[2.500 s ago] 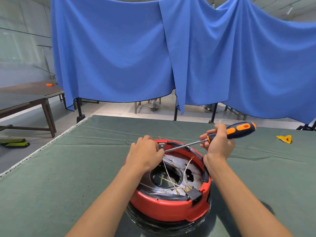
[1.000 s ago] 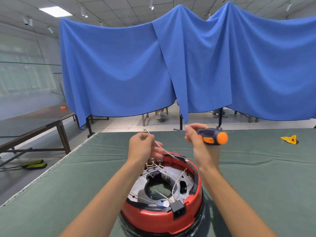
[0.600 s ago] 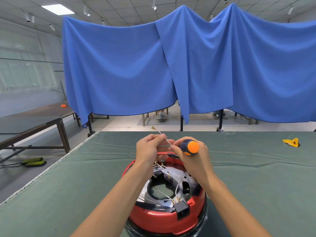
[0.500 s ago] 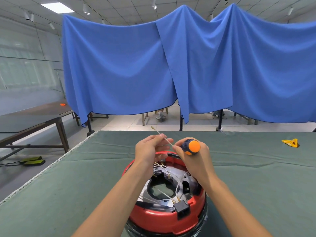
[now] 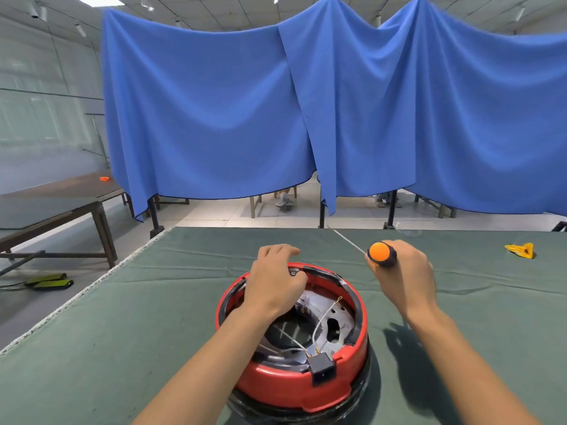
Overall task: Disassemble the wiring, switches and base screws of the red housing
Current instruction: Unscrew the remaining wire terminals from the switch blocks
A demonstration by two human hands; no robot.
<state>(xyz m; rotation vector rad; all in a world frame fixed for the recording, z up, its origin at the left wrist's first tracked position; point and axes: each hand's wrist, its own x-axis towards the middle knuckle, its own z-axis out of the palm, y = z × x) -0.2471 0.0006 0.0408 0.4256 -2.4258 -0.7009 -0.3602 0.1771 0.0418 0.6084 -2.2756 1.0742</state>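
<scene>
- The green table (image 5: 129, 326) carries the red housing (image 5: 291, 384), open side up, wires (image 5: 322, 320) loose inside.
- The left hand (image 5: 273, 283) rests over the housing's far rim, fingers loosely curled; what it holds, if anything, cannot be told.
- The right hand (image 5: 405, 274), lifted right of the housing, grips the screwdriver (image 5: 380, 254) and pinches a pulled wire (image 5: 346, 239).
- No readable writing.
- Half a second ago both hands met over the rim; now they have parted.
</scene>
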